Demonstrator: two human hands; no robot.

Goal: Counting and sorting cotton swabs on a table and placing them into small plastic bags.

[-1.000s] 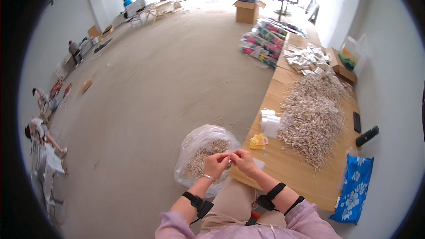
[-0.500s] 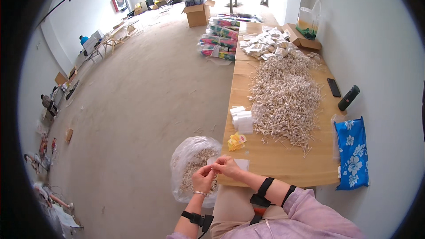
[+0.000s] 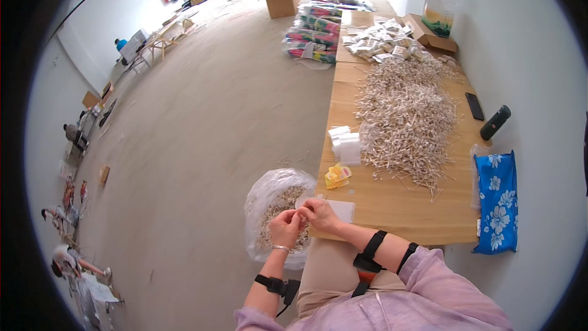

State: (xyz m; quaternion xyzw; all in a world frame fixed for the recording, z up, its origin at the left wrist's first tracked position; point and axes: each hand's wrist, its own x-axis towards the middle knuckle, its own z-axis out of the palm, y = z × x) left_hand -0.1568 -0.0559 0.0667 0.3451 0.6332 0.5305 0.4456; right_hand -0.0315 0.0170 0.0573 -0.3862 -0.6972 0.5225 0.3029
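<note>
At the table's near left corner, my left hand [image 3: 285, 228] and my right hand [image 3: 321, 215] meet with fingertips pinched together. Between them shows the edge of a small clear plastic bag [image 3: 301, 200], mostly covered by the fingers. Beneath the hands, a large clear plastic sack [image 3: 257, 191] holds loose cotton swabs. A flat white stack [image 3: 344, 209] lies on the table beside my right hand. Yellow printed cards [image 3: 337, 176] and small clear bags [image 3: 349, 147] lie farther up the left edge. A broad heap of cotton swabs [image 3: 407, 116] covers the table's middle.
Filled small packets [image 3: 383, 40] and an open carton [image 3: 432, 35] occupy the table's far end. Along the right wall are a phone [image 3: 474, 106], a dark bottle [image 3: 495, 122] and a blue flowered pouch [image 3: 497, 202]. Wrapped colourful bundles [image 3: 312, 32] stand beyond. People [image 3: 76, 263] sit at far left.
The view has shifted, so the table and sack appear higher and slightly to the right. Both hands stay pinched together over the sack, with only a slight change in finger position.
</note>
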